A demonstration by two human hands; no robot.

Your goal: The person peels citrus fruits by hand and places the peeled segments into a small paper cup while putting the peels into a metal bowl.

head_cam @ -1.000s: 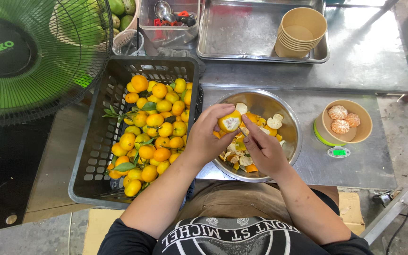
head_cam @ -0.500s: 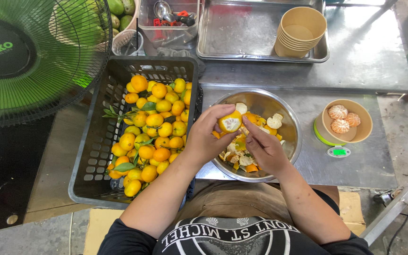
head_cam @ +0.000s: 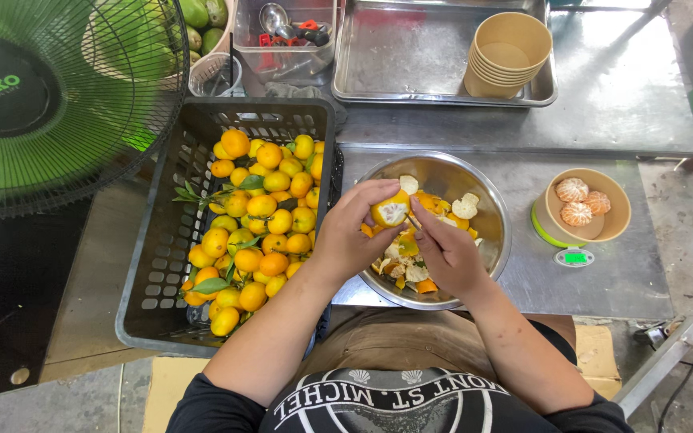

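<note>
- Centre of the frame: the left hand (head_cam: 352,236) is curled round a small orange (head_cam: 391,211), gripping it with the peeled, pale side turned up so the skin can be worked off.
- The right hand (head_cam: 445,250) comes in from the right, fingertips pinched at the fruit's edge — closed on peel, by the look of it, though the exact pinch is partly hidden.
- Both hands hover right over the steel bowl (head_cam: 495,212), which sits just below them, so scraps drop straight in; peel (head_cam: 411,269) already lies heaped inside.
- Left of centre, the black crate (head_cam: 158,265) stands touching the bowl's side, loaded with unpeeled oranges (head_cam: 262,232) and a few leaves — within easy reach of the left hand.
- Right of the frame, a paper bowl (head_cam: 615,224) on a small scale (head_cam: 575,257) holds three peeled fruits (head_cam: 579,202), kept apart from the scraps.
- Upper right: a stack of paper cups (head_cam: 511,52) waits on a metal tray (head_cam: 411,56).
- Upper left: a green fan (head_cam: 66,96).
</note>
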